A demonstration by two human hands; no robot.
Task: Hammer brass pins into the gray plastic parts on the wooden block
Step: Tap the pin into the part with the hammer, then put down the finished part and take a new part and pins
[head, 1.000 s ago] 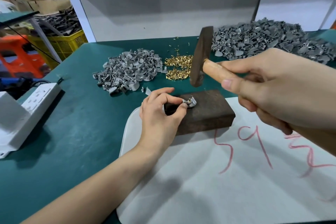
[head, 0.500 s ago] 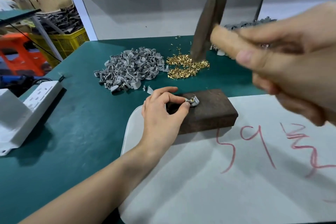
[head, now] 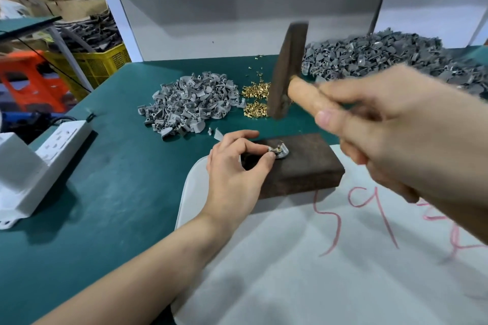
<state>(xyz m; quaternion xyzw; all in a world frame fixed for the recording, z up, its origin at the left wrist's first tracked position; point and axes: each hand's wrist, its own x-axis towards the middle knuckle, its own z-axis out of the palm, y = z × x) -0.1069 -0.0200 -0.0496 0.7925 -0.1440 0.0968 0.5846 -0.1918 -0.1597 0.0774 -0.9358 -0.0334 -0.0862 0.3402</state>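
Dropping from its higher position 0.5 s ago, the dark-headed hammer with a pale wooden handle (head: 286,71) is hanging blurred above the dark brown rectangular wooden block (head: 306,169), clear of it. The right hand (head: 390,134) is wrapping its fingers round the handle. The left hand (head: 237,166) is staying put, pinching the small gray plastic part (head: 282,151) between thumb and forefinger on the block's top, a brass pin (head: 277,149) standing in it. The block is lying on a white sheet with red writing (head: 317,266) over the green table mat (head: 105,192). Beyond are lying 1 loose heap of brass pins (head: 254,99), partly hidden by the hammer head, a small gray parts pile (head: 190,103) and a larger pile (head: 383,55). A white power strip (head: 60,140) is sitting far left.
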